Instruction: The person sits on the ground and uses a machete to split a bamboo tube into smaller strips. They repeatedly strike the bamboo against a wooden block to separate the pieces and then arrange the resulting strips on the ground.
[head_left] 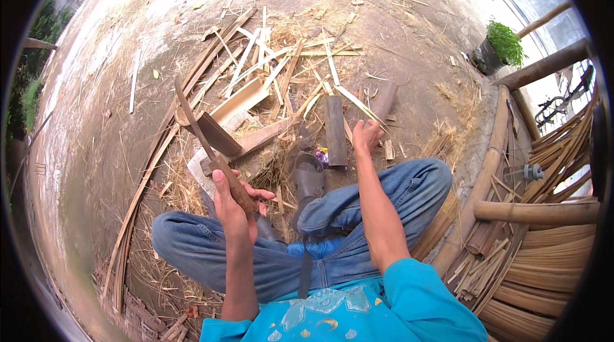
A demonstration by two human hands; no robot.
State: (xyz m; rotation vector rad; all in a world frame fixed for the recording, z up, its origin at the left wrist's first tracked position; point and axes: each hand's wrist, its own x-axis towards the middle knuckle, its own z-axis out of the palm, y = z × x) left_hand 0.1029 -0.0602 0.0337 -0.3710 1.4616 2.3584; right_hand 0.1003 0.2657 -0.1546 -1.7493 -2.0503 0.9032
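In the head view, I have the left hand [234, 207] wrapped loosely around the wooden handle of a long knife [234, 183]: the thumb lies along the handle and the other fingers [256, 193] are partly spread. The blade slants up and away to the left of those fingers, crossing in front of a split bamboo piece [220, 135]; I cannot tell whether they touch.

The right hand [366, 137] has its fingers curled at the near end of a thin pale strip [358, 103]; I cannot tell whether they pinch it. Just left of these fingers stands a dark bamboo section [334, 127], and just beyond them lies a brownish one [384, 99].

The ground [416, 41] serves as the work area, bare and brown, littered with straw-like shavings [441, 140]. Ahead of both hands' fingers is a tangle of pale split strips [256, 54]; long strips [144, 217] curve along the far left of the left fingers.

Well to the right of the right fingers, a bamboo rail [534, 211] frames bundled strips [553, 249]. Farther beyond, up and to the right, a leafy green plant [505, 44] grows in a dark pot [487, 58]. Nearer than the fingers are bent knees in blue jeans [409, 191].
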